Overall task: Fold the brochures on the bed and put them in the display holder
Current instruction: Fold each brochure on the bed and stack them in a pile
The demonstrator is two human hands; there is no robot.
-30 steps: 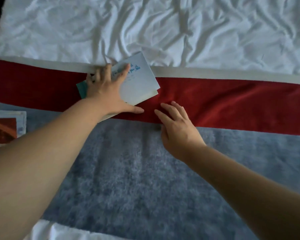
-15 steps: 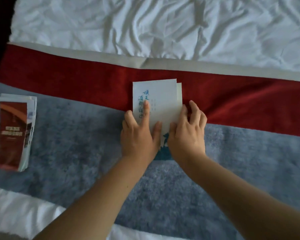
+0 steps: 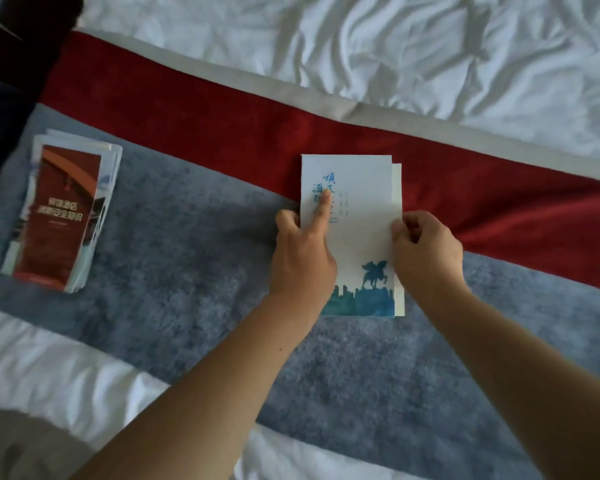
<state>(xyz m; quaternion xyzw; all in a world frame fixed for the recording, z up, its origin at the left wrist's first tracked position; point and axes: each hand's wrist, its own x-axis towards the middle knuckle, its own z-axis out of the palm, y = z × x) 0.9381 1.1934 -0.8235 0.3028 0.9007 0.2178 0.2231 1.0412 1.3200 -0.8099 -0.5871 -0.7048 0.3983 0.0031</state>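
A pale blue folded brochure point(image 3: 359, 216), with blue writing and a blue horse-and-skyline print at its bottom, lies on the bed where the red band meets the grey blanket. My left hand point(image 3: 302, 258) grips its left edge, the index finger pressed flat on the cover. Pinching its right edge is my right hand point(image 3: 425, 252), where an inner panel sticks out slightly. A stack of folded red-covered brochures point(image 3: 61, 213) lies on the grey blanket at the far left. No display holder is in view.
The bed has a rumpled white sheet point(image 3: 395, 39) at the back, a red band point(image 3: 187, 123) across the middle and a grey fluffy blanket point(image 3: 187, 289) in front. White bedding point(image 3: 49, 368) shows at the near left edge. A dark object point(image 3: 21, 15) fills the top left corner.
The brochure came from the upper left down to the middle and now stands upright. My hands went from pressing flat on it to gripping its two side edges. The view shifted, showing the red stack.
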